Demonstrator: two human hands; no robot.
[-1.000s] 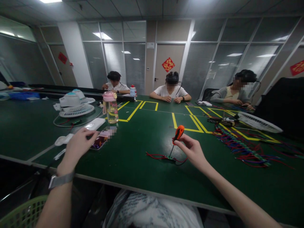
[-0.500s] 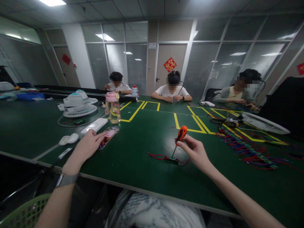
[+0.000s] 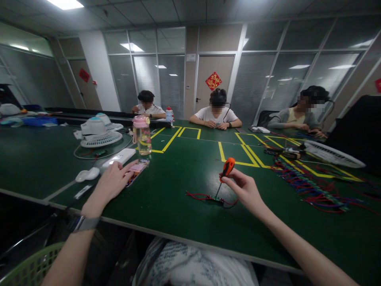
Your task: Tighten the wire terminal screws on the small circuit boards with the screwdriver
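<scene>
My right hand (image 3: 242,186) grips an orange and black screwdriver (image 3: 228,168) by its handle. Its shaft slants down to a small green circuit board (image 3: 214,199) lying on the table, with red wires (image 3: 197,195) running out at both ends. Over to the left, my left hand (image 3: 111,180) rests with fingers extended on a phone (image 3: 138,171), whose lit screen is partly covered by the fingers. A white case-like device (image 3: 119,157) lies just beyond that hand.
On the green table (image 3: 175,222) stand a pink-lidded bottle (image 3: 142,136) and white fan parts (image 3: 99,133). A row of wired circuit boards (image 3: 312,184) lies at right, near a white fan grille (image 3: 333,153). Three people sit across the table. A green basket (image 3: 32,264) is below left.
My left hand has shifted slightly on the phone, its fingers now higher on the screen. The right hand and screwdriver have stayed in place.
</scene>
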